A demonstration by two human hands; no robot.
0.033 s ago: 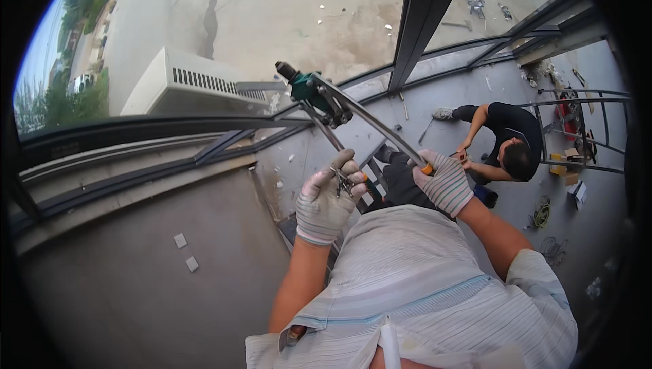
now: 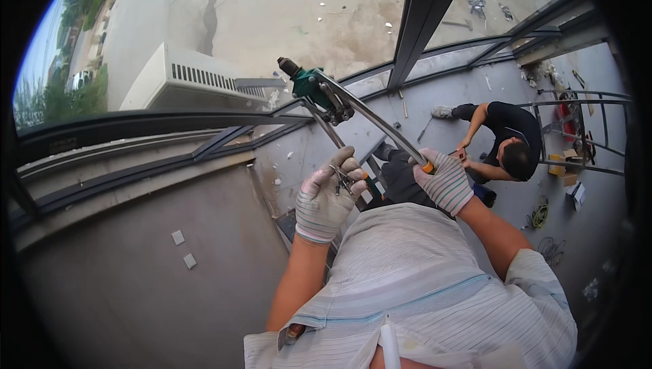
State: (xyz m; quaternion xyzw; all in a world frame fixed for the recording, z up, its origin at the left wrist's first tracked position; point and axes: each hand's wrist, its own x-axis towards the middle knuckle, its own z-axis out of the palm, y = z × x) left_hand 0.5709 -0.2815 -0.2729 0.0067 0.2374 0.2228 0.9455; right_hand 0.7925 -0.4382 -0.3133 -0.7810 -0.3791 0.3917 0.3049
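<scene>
A long-armed hand riveter (image 2: pixel 319 90) with a green head and two shiny metal arms is held out before me, its dark nose aimed to the upper left. My right hand (image 2: pixel 445 180), in a striped knit glove, is closed around the end of its right arm, by an orange collar. Several thin metal rivets (image 2: pixel 341 180) stick out between the curled fingers of my gloved left hand (image 2: pixel 326 199). The left arm of the riveter passes behind those fingers, and its orange and dark green grip shows beside them. How firmly the left hand holds that arm is hidden.
A dark window frame (image 2: pixel 224 122) crosses ahead, with a white vented unit (image 2: pixel 176 80) beyond it. Below on the right, a person in black (image 2: pixel 513 131) crouches over something small. Metal rails (image 2: pixel 584 102), boxes (image 2: pixel 577 194) and coiled cable (image 2: pixel 540 214) lie nearby.
</scene>
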